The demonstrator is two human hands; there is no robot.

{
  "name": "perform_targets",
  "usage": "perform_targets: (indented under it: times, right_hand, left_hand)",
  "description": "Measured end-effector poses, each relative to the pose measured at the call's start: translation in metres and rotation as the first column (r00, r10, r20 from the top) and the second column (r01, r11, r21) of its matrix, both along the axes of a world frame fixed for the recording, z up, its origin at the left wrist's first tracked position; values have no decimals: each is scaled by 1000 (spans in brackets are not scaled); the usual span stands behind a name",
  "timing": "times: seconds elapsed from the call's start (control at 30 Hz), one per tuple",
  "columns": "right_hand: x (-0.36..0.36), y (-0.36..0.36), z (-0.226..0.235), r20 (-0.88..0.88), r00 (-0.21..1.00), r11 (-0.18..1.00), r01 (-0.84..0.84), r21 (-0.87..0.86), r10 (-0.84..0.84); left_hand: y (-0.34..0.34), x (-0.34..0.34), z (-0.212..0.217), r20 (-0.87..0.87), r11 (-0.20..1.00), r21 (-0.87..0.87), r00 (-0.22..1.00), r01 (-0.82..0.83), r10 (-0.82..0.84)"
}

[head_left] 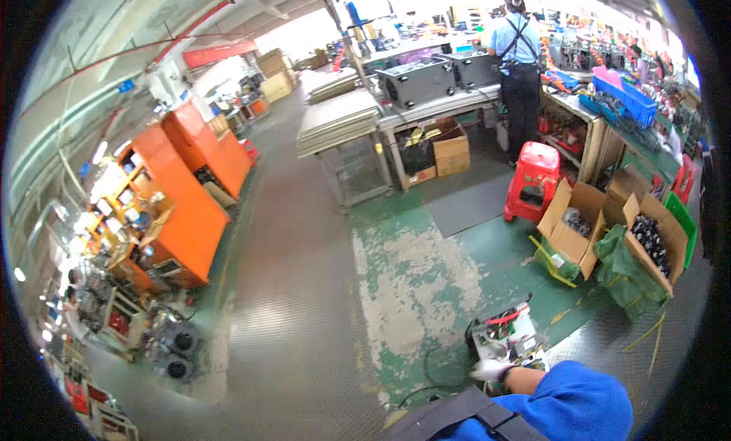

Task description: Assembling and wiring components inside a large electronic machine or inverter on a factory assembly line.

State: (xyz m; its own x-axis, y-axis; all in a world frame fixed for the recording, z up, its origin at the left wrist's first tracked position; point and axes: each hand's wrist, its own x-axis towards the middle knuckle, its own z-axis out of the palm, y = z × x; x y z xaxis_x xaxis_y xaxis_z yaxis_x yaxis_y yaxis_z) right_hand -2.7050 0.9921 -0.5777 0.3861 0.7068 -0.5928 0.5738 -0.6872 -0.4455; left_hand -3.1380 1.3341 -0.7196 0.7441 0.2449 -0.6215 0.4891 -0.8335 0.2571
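My right hand [489,370], in a white glove with a dark band at the wrist, reaches in from the lower right on a blue-sleeved arm. It is at the near left corner of an opened metal electronics unit [520,339] low in front of me. Circuit parts, wires and a red strip show inside the unit. The glove is small and blurred, so whether the fingers grip the unit's edge cannot be told. A dark cable [428,362] curls beside the unit on the left. My left hand is out of view.
Cardboard boxes of parts [653,239] and a red stool [532,181] stand on the right. Ahead are a workbench [442,106] with grey cases and a person [518,68] standing there. Orange cabinets [183,213] line the left of a grey walkway [293,327].
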Motion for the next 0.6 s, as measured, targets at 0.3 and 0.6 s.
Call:
perform_targets:
  times: [0.3,0.6]
  right_hand:
    - [175,241,117,-173,971,822,230,521,-162]
    - [327,-5,-74,346,931,898,248,-362,-118]
  left_hand:
    - [229,236,22,83,947,44,946,-319,315]
    - [356,621,142,-14,992,25,993,121,-121]
